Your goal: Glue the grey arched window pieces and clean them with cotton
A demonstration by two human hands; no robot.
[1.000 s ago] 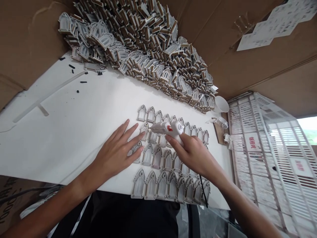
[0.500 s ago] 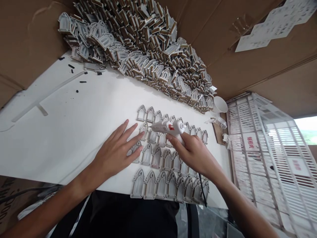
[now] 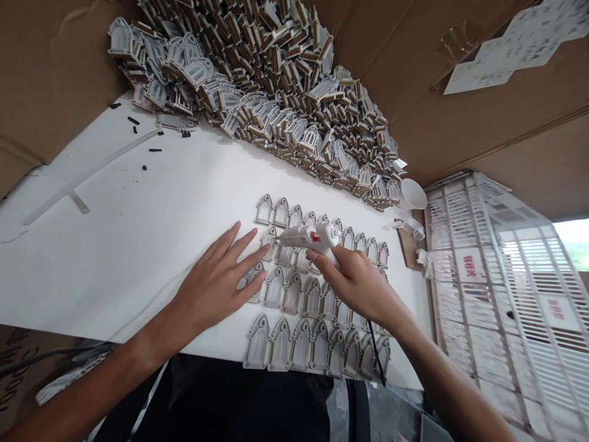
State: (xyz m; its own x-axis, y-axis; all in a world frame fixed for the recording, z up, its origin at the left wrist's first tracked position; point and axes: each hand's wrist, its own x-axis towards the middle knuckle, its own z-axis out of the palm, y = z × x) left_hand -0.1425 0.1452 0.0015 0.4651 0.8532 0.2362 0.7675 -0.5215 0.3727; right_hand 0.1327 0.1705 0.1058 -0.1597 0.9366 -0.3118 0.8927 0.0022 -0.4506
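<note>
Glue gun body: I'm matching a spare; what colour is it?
The glue gun body is white, clearest in head view.

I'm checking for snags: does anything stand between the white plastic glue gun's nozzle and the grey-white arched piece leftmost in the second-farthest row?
Nothing visible stands between the nozzle and that arched piece; the bare left hand partly overlaps its lower part.

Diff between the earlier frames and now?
No clear movement beyond slight view sway; nothing grabbed or released. Right hand still grips the glue gun, nozzle over the arched pieces; left hand stays spread at the rows' left end. Rows and pile unchanged.
</note>
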